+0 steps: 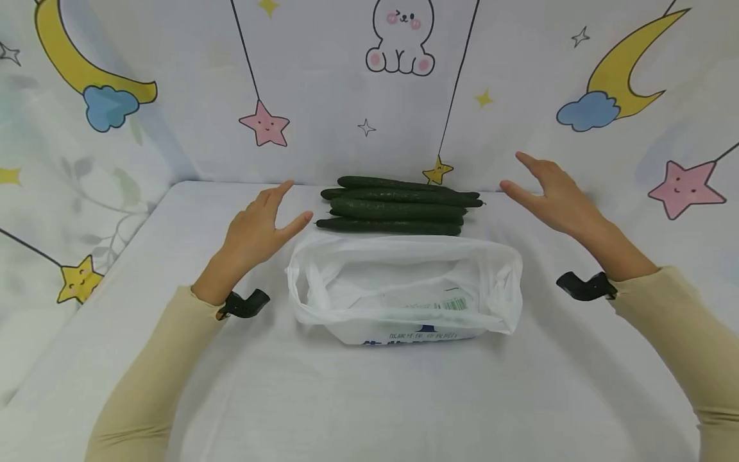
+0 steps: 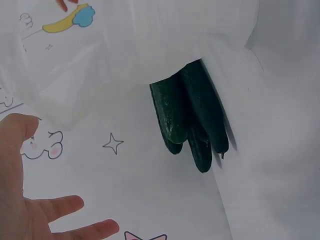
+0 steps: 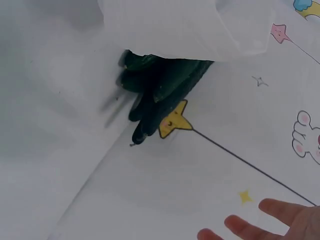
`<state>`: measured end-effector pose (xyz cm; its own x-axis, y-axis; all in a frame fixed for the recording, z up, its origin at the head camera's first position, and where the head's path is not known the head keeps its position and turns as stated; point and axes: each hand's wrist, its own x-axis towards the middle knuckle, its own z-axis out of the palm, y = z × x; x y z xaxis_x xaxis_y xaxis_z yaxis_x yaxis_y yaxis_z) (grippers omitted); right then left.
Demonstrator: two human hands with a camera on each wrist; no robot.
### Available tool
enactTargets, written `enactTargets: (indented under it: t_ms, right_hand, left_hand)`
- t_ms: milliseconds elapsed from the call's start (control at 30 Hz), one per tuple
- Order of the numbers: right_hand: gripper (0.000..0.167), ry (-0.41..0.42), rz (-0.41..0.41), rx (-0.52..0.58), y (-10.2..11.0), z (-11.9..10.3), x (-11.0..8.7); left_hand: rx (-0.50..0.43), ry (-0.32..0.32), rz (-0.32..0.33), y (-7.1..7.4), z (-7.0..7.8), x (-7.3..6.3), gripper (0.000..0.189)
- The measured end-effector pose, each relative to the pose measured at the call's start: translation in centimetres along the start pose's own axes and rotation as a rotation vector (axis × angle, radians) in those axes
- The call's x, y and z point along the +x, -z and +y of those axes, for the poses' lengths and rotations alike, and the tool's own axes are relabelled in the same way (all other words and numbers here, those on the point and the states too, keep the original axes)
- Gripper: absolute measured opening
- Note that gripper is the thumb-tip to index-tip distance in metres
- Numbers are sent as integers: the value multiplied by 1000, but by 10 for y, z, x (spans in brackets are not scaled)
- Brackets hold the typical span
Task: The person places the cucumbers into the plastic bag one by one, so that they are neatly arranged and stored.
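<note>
Several long dark green cucumbers lie side by side at the back of the table. In front of them stands a white plastic bag, its wide mouth spread open toward me. My left hand is raised to the left of the cucumbers, fingers apart and holding nothing. To their right, my right hand is held up too, fingers spread and bare of any object. Both wrist views show the cucumber ends partly hidden behind the white bag.
A white cloth covers the table. Behind it rises a backdrop printed with moons, stars and a bunny. Each wrist carries a small black camera mount, on the left and on the right.
</note>
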<state>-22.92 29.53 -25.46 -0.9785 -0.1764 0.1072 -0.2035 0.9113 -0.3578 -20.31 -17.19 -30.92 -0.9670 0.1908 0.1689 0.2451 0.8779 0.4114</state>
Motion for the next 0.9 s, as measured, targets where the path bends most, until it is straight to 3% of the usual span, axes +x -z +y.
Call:
enactTargets:
  t_ms: [333,633,900]
  right_hand:
    - [77,-5,27,73,-8,-2,-1]
    - [71,46,61,165,-15,-2,3]
    - [68,93,38,173,-21,-1,10]
  left_hand:
    - [-73,30,-26,-7,-1,-14,79]
    - [-115,27,16,-12,-2,-27,74]
    - [-163,27,-12,-16,-1,-40,72]
